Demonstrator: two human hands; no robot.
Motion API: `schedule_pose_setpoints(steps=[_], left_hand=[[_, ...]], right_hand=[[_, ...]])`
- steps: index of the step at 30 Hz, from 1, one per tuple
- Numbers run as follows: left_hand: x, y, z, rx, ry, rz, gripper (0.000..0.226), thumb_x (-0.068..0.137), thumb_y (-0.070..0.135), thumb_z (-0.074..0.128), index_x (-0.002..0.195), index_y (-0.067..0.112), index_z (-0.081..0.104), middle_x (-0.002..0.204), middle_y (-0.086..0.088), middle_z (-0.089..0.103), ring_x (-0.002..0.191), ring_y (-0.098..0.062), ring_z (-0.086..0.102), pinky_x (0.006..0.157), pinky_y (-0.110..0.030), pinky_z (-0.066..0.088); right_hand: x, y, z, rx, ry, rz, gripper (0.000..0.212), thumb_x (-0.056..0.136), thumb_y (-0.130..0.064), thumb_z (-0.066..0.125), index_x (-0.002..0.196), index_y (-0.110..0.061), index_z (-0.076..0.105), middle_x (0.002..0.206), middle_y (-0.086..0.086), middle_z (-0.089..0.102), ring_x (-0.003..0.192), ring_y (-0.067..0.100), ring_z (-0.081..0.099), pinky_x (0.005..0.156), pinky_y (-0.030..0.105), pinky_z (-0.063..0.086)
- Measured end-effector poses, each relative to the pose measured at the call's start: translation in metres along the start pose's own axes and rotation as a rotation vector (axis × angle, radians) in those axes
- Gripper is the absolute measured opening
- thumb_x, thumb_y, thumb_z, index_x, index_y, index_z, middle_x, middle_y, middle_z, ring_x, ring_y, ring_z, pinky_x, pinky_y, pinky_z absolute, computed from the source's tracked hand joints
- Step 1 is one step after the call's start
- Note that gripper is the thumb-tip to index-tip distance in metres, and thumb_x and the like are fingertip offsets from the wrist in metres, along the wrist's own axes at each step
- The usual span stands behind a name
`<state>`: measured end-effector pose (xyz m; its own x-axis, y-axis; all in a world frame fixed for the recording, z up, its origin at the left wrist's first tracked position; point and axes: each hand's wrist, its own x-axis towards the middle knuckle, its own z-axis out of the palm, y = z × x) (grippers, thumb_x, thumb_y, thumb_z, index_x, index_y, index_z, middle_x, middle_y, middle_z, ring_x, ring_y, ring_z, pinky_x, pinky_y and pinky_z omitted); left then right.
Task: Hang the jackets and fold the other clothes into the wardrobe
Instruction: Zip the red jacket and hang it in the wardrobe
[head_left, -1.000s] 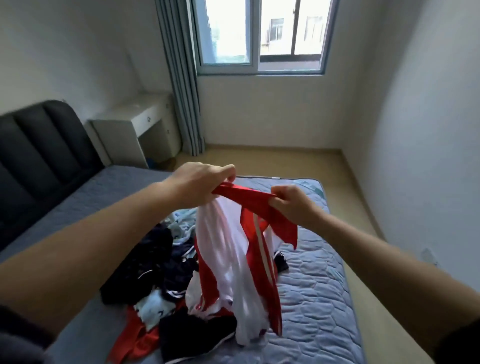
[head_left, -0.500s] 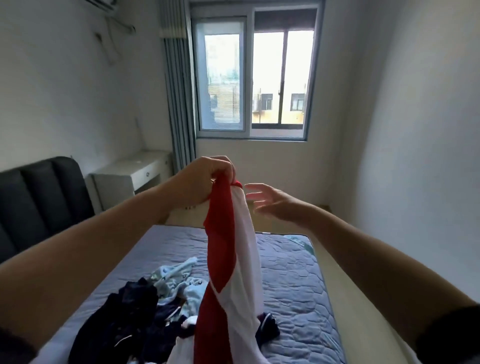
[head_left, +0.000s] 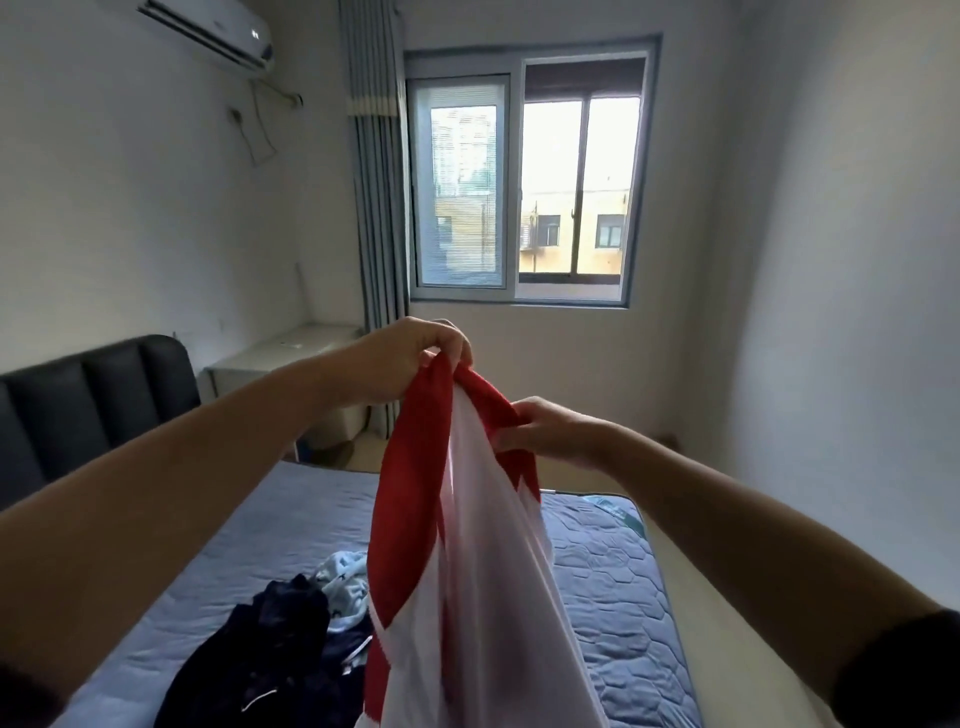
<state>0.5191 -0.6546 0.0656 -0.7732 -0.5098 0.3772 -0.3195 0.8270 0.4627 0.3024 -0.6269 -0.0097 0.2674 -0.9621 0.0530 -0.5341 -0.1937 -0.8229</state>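
Note:
A red and white garment (head_left: 467, 561) hangs in the air in front of me, above the bed. My left hand (head_left: 410, 358) grips its top edge, fingers curled round the red cloth. A little lower and to the right, my right hand (head_left: 550, 428) pinches another red part of the same garment. Below, a heap of dark navy clothes (head_left: 280, 654) and a pale patterned piece (head_left: 343, 577) lie on the blue-grey mattress (head_left: 613, 597). No wardrobe is in view.
A black padded headboard (head_left: 88, 405) stands at the left. A white desk (head_left: 291, 353) sits in the far corner by a grey curtain (head_left: 376, 208) and window (head_left: 524, 176). Bare floor runs along the bed's right side, by the white wall.
My view has tilted upward. My right hand let go half a second ago and now holds the garment again, lower down. My left hand has lifted the garment higher above the bed.

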Motion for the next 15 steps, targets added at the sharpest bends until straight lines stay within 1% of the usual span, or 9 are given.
schedule_pose_setpoints(steps=[2, 3, 5, 7, 9, 11, 13, 14, 15], left_hand=[[-0.003, -0.007, 0.001, 0.292, -0.061, -0.059, 0.035, 0.083, -0.011, 0.052, 0.077, 0.023, 0.054, 0.093, 0.001, 0.053, 0.074, -0.008, 0.053, 0.066, -0.011, 0.043], [-0.005, -0.011, 0.004, 0.377, -0.118, -0.118, 0.033, 0.083, -0.011, 0.05, 0.082, 0.022, 0.054, 0.091, 0.001, 0.053, 0.072, -0.008, 0.052, 0.063, -0.014, 0.042], [-0.008, -0.013, 0.013, 0.351, -0.232, -0.249, 0.036, 0.082, -0.01, 0.046, 0.084, 0.024, 0.055, 0.08, 0.004, 0.057, 0.061, -0.003, 0.056, 0.056, -0.02, 0.046], [-0.009, -0.012, 0.024, 0.246, -0.246, -0.31, 0.038, 0.081, -0.001, 0.043, 0.073, 0.033, 0.057, 0.072, 0.009, 0.058, 0.058, -0.002, 0.055, 0.053, -0.02, 0.046], [-0.009, -0.007, 0.039, 0.081, -0.096, -0.301, 0.023, 0.079, 0.018, 0.049, 0.061, 0.031, 0.054, 0.06, 0.012, 0.051, 0.055, -0.006, 0.046, 0.055, -0.023, 0.04], [-0.007, -0.006, 0.06, 0.049, 0.224, -0.236, 0.029, 0.079, 0.025, 0.063, 0.057, 0.025, 0.044, 0.054, 0.01, 0.042, 0.052, -0.008, 0.036, 0.054, -0.025, 0.033], [-0.004, -0.006, 0.079, 0.051, 0.477, -0.221, 0.037, 0.076, 0.017, 0.07, 0.065, 0.023, 0.035, 0.058, 0.007, 0.041, 0.054, -0.01, 0.034, 0.054, -0.025, 0.031], [-0.002, -0.007, 0.084, -0.019, 0.516, -0.265, 0.035, 0.075, 0.014, 0.071, 0.072, 0.021, 0.036, 0.062, 0.004, 0.045, 0.056, -0.012, 0.038, 0.055, -0.025, 0.036], [0.0, -0.01, 0.087, -0.126, 0.497, -0.32, 0.032, 0.076, 0.011, 0.072, 0.081, 0.019, 0.041, 0.068, -0.001, 0.054, 0.06, -0.015, 0.048, 0.06, -0.028, 0.045]], right_hand=[[-0.002, 0.0, -0.002, 0.03, 0.243, -0.035, 0.004, 0.084, 0.0, 0.064, 0.082, -0.004, 0.065, 0.07, 0.003, 0.052, 0.064, 0.01, 0.046, 0.067, 0.028, 0.042], [-0.003, -0.002, -0.005, 0.037, 0.357, -0.074, 0.014, 0.082, 0.001, 0.066, 0.072, -0.008, 0.061, 0.064, 0.0, 0.046, 0.059, 0.006, 0.041, 0.061, 0.023, 0.037], [-0.004, -0.006, -0.01, 0.011, 0.48, -0.137, 0.027, 0.078, 0.004, 0.068, 0.062, -0.013, 0.054, 0.057, -0.004, 0.041, 0.053, 0.003, 0.035, 0.053, 0.019, 0.031], [-0.004, -0.014, -0.013, -0.017, 0.56, -0.163, 0.022, 0.077, 0.005, 0.064, 0.061, -0.009, 0.056, 0.057, -0.001, 0.045, 0.058, 0.009, 0.04, 0.057, 0.026, 0.034], [-0.005, -0.022, -0.015, 0.002, 0.647, -0.165, 0.008, 0.076, 0.004, 0.06, 0.069, 0.001, 0.062, 0.063, 0.01, 0.054, 0.064, 0.016, 0.046, 0.063, 0.031, 0.039], [-0.007, -0.034, -0.018, 0.032, 0.713, -0.184, 0.011, 0.077, 0.002, 0.057, 0.078, 0.002, 0.068, 0.072, 0.019, 0.064, 0.067, 0.018, 0.054, 0.065, 0.034, 0.046], [-0.009, -0.048, -0.023, 0.031, 0.767, -0.198, 0.017, 0.078, -0.002, 0.056, 0.076, -0.007, 0.072, 0.073, 0.012, 0.069, 0.067, 0.013, 0.059, 0.065, 0.03, 0.051], [-0.01, -0.054, -0.028, 0.029, 0.797, -0.206, 0.02, 0.079, -0.003, 0.056, 0.072, -0.013, 0.072, 0.069, 0.005, 0.068, 0.064, 0.007, 0.06, 0.063, 0.025, 0.051], [-0.012, -0.058, -0.034, 0.02, 0.823, -0.213, 0.022, 0.079, -0.003, 0.056, 0.07, -0.016, 0.071, 0.065, 0.0, 0.066, 0.059, 0.003, 0.059, 0.06, 0.022, 0.05]])
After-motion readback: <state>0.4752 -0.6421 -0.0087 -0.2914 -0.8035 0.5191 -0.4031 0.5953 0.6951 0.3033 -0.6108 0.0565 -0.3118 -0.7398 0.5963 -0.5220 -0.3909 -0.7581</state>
